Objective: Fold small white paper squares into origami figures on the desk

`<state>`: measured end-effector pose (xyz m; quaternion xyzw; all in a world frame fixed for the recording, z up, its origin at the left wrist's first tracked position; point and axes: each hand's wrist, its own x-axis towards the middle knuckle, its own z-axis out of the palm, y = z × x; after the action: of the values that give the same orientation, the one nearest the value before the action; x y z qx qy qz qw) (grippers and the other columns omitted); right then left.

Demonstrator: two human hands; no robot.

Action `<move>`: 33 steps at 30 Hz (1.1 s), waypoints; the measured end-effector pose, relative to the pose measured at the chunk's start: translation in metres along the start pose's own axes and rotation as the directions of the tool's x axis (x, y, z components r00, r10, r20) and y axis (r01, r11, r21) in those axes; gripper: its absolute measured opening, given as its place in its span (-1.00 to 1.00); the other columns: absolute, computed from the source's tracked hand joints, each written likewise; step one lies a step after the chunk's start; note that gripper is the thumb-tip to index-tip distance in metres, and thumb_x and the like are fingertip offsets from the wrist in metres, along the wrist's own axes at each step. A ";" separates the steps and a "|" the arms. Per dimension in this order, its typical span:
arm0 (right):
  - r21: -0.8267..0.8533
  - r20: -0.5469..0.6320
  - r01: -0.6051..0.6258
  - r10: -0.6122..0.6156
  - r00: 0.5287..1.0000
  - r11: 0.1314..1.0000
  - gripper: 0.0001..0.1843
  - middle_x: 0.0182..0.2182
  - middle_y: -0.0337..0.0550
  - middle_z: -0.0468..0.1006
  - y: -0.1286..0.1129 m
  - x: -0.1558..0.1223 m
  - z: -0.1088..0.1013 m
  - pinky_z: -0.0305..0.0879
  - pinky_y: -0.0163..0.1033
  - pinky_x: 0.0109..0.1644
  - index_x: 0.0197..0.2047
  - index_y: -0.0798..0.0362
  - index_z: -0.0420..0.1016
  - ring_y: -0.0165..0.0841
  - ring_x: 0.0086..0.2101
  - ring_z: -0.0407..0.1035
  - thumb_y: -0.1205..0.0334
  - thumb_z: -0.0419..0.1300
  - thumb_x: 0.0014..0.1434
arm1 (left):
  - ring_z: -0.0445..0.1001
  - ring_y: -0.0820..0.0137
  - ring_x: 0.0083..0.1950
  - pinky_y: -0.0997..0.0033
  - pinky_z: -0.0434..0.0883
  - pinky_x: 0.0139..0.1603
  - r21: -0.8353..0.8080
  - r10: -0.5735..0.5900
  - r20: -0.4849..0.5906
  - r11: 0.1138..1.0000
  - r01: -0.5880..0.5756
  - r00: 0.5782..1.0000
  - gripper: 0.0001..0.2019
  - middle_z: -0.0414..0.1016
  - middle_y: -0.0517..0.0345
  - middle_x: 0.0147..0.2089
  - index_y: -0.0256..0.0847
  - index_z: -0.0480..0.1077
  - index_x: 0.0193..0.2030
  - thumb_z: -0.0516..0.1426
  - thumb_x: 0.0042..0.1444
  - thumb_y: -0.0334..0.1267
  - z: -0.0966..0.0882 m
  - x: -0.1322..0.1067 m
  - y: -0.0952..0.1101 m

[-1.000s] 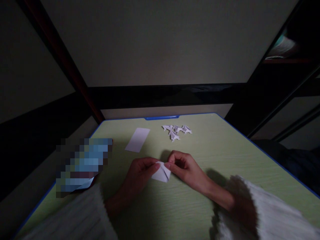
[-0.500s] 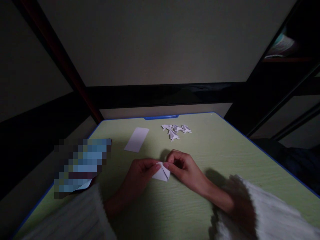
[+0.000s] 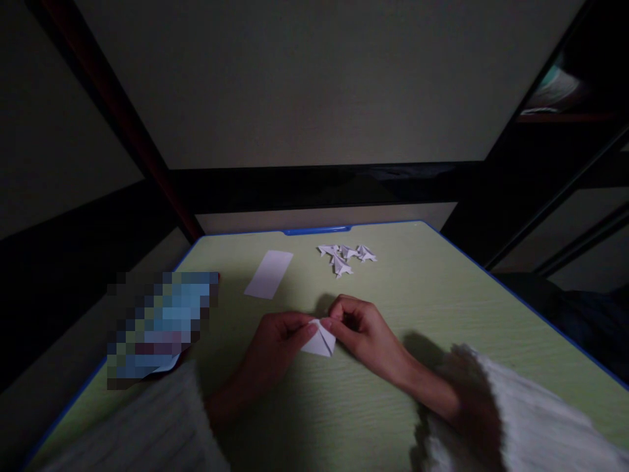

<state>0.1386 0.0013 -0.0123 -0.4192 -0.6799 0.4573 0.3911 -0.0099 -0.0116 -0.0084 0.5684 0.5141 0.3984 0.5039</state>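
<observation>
A small piece of folded white paper [image 3: 320, 343] is held between my two hands, just above the pale green tabletop. My left hand [image 3: 276, 341] pinches its upper left edge between thumb and fingers. On the other side, my right hand [image 3: 362, 329] grips the upper right corner, thumb on top and fingers curled. A diagonal fold line runs down the paper's face. Beyond my hands lie several folded paper figures [image 3: 341, 265] in a cluster. To their left a flat white paper sheet [image 3: 269, 274] rests on the table.
The pale green table [image 3: 432, 282] has a blue rim and a blue handle-like strip [image 3: 317, 231] at its far edge. At the left lies a flat object [image 3: 164, 328], blurred out by pixels. A large panel [image 3: 314, 85] stands behind the table.
The folded paper has shifted very slightly to the right between my fingers. Both hands keep the same pinch, and the things on the table have not moved.
</observation>
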 end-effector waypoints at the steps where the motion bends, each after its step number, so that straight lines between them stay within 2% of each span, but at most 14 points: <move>1: -0.007 -0.002 0.008 -0.008 1.000 1.000 -0.77 -0.62 -0.32 0.20 0.000 0.000 0.000 0.04 -0.40 -0.54 -0.61 0.11 0.19 -0.53 -0.58 0.09 0.23 0.08 0.00 | 0.32 0.46 -0.55 0.55 0.23 -0.53 -0.003 0.001 0.002 1.000 -0.001 1.000 -0.85 0.46 0.19 -0.60 -0.28 0.49 -0.52 0.09 -0.16 -0.31 0.000 0.000 0.000; 11: -0.048 -0.001 0.023 -0.023 1.000 0.999 -0.75 -0.62 -0.31 0.18 -0.001 -0.002 0.001 0.03 -0.38 -0.55 -0.62 0.11 0.18 -0.51 -0.58 0.08 0.20 0.09 0.01 | 0.32 0.48 -0.52 0.56 0.22 -0.50 -0.013 -0.018 0.011 1.000 0.018 1.000 -0.86 0.45 0.21 -0.58 -0.27 0.48 -0.53 0.09 -0.14 -0.31 0.001 0.000 -0.001; 16: -0.061 -0.001 0.034 -0.034 0.999 0.998 -0.75 -0.62 -0.31 0.19 -0.002 -0.002 0.001 0.03 -0.38 -0.54 -0.63 0.11 0.18 -0.52 -0.58 0.09 0.23 0.08 0.01 | 0.26 0.52 -0.56 0.58 0.18 -0.54 0.021 -0.010 -0.007 1.000 0.010 1.000 -0.85 0.39 0.24 -0.62 -0.29 0.44 -0.59 0.09 -0.14 -0.31 0.001 0.000 0.000; 19: -0.029 0.002 0.029 -0.029 1.000 0.999 -0.77 -0.61 -0.30 0.21 -0.002 -0.002 0.002 0.04 -0.38 -0.52 -0.62 0.11 0.18 -0.52 -0.57 0.10 0.26 0.08 0.00 | 0.21 0.54 -0.58 0.59 0.15 -0.57 0.046 0.017 -0.051 0.999 -0.015 0.999 -0.84 0.32 0.28 -0.66 -0.30 0.40 -0.63 0.09 -0.14 -0.30 0.001 -0.001 -0.001; 22: 0.072 0.000 -0.003 0.003 1.000 0.997 -0.83 -0.59 -0.32 0.22 -0.001 -0.001 0.003 0.06 -0.39 -0.52 -0.53 0.10 0.18 -0.53 -0.57 0.11 0.27 0.12 -0.04 | 0.18 0.55 -0.61 0.60 0.13 -0.60 0.064 0.041 -0.108 0.997 -0.034 0.993 -0.84 0.30 0.29 -0.68 -0.30 0.38 -0.64 0.08 -0.15 -0.29 0.000 -0.002 -0.001; 26: 0.129 0.042 -0.012 0.007 0.999 0.992 -0.83 -0.57 -0.33 0.22 0.001 0.000 0.003 0.05 -0.40 -0.51 -0.48 0.10 0.18 -0.52 -0.55 0.11 0.27 0.15 -0.06 | 0.23 0.53 -0.58 0.60 0.18 -0.58 0.084 0.093 -0.187 0.993 -0.078 0.978 -0.85 0.35 0.27 -0.65 -0.29 0.39 -0.62 0.08 -0.16 -0.29 -0.001 -0.004 0.001; 29: 0.138 0.099 0.009 -0.023 0.995 0.990 -0.83 -0.57 -0.31 0.21 0.000 -0.001 0.002 0.02 -0.39 -0.52 -0.54 0.11 0.18 -0.52 -0.55 0.10 0.26 0.12 -0.03 | 0.26 0.53 -0.58 0.61 0.20 -0.57 0.122 0.142 -0.197 0.985 -0.119 0.970 -0.85 0.37 0.28 -0.65 -0.29 0.39 -0.63 0.08 -0.15 -0.31 -0.001 -0.006 0.002; 33: 0.161 0.073 0.015 -0.027 0.997 0.987 -0.81 -0.59 -0.31 0.20 -0.002 -0.001 0.002 -0.01 -0.38 -0.54 -0.60 0.12 0.21 -0.52 -0.57 0.07 0.28 0.14 -0.06 | 0.30 0.53 -0.58 0.62 0.21 -0.57 0.159 0.190 -0.179 0.974 -0.162 0.965 -0.85 0.40 0.27 -0.64 -0.28 0.40 -0.62 0.07 -0.13 -0.34 0.000 -0.008 0.003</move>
<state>0.1371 -0.0010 -0.0113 -0.3616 -0.6596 0.5216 0.4026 -0.0110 -0.0190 -0.0052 0.6052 0.5352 0.4571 0.3720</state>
